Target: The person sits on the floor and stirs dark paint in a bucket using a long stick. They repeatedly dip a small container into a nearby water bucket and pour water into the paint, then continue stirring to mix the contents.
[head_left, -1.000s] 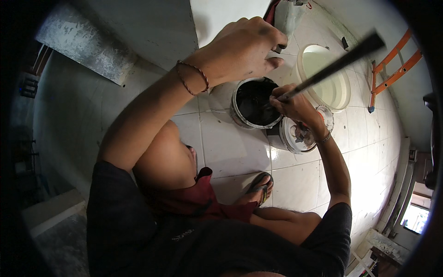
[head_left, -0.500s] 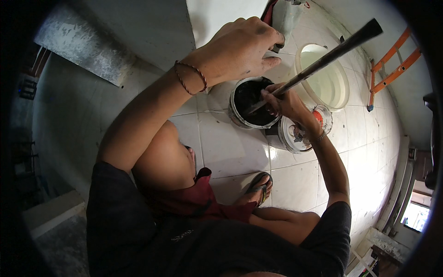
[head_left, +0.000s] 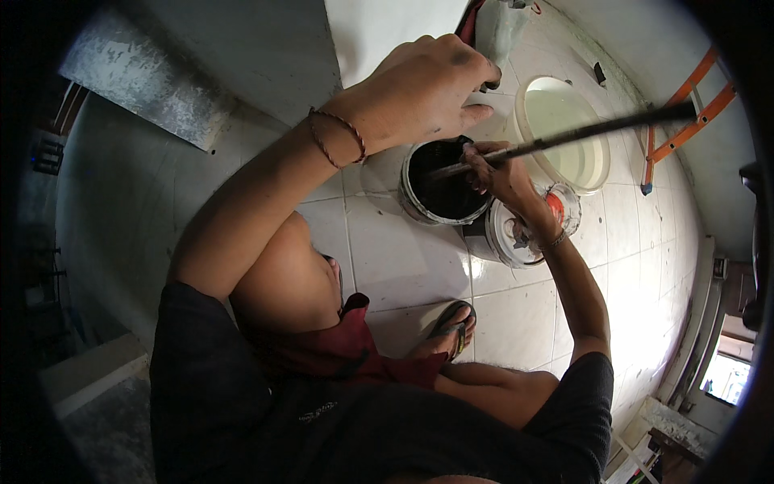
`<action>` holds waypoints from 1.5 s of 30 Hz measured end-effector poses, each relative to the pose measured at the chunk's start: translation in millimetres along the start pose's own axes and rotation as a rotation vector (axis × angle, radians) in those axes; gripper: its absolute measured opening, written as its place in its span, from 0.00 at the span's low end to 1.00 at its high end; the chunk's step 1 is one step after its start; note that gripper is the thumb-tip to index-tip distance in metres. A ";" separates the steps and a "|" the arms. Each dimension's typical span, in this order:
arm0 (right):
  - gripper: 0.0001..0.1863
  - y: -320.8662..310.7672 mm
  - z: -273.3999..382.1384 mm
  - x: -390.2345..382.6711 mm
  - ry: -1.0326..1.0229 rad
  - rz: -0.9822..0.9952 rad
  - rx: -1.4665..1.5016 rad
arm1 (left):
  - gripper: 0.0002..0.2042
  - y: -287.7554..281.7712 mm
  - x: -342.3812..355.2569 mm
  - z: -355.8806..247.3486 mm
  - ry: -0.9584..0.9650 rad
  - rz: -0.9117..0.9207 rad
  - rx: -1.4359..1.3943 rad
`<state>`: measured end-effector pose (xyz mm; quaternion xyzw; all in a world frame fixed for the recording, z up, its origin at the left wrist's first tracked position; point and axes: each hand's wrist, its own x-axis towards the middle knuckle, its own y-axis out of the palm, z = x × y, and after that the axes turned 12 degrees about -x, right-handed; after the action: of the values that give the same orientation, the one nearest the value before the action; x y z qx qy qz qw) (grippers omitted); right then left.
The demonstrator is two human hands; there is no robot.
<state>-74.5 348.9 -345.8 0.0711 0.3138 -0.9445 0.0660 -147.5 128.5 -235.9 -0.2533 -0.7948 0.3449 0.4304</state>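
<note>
My right hand [head_left: 501, 172] is closed around a long dark rod [head_left: 564, 137]. The rod's lower end dips into a bucket [head_left: 411, 202] holding black liquid [head_left: 435, 189], and its far end leans up to the right, blurred. My left hand [head_left: 435, 85] is raised beyond the bucket's left side, back upward, with dark smudges on its skin. Its thumb stands apart from the bent forefinger, whose tip looks blackened; the other fingers are mostly hidden. Touching the bucket on the right is a second, lidded pail [head_left: 508, 234] with smears on top.
A pale round tub [head_left: 601, 173] with cloudy liquid stands behind the pails. An orange ladder [head_left: 685, 129] leans at the right wall. White tiles [head_left: 395, 266] cover the floor, and my sandalled foot [head_left: 455, 327] is near the bucket. A pale block [head_left: 379, 32] rises behind my left hand.
The rod's upper end has swung down and to the right, while its lower end has shifted slightly left and upward in the bucket. My left hand has barely moved.
</note>
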 end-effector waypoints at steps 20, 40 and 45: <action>0.15 3.3 -6.2 -6.3 -0.127 0.049 -0.180 | 0.19 -1.5 0.9 -1.4 -0.004 0.003 0.029; 0.14 1.0 -1.2 -4.2 -0.436 -0.222 -0.502 | 0.20 -0.9 -1.9 1.5 0.043 -0.022 -0.006; 0.14 4.6 1.9 -8.0 -0.084 0.052 -0.031 | 0.20 -2.6 0.2 -0.6 0.012 0.000 0.023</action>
<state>-66.0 344.7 -345.6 0.0384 0.3234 -0.9397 0.1047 -147.4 127.1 -233.5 -0.2502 -0.7882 0.3524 0.4381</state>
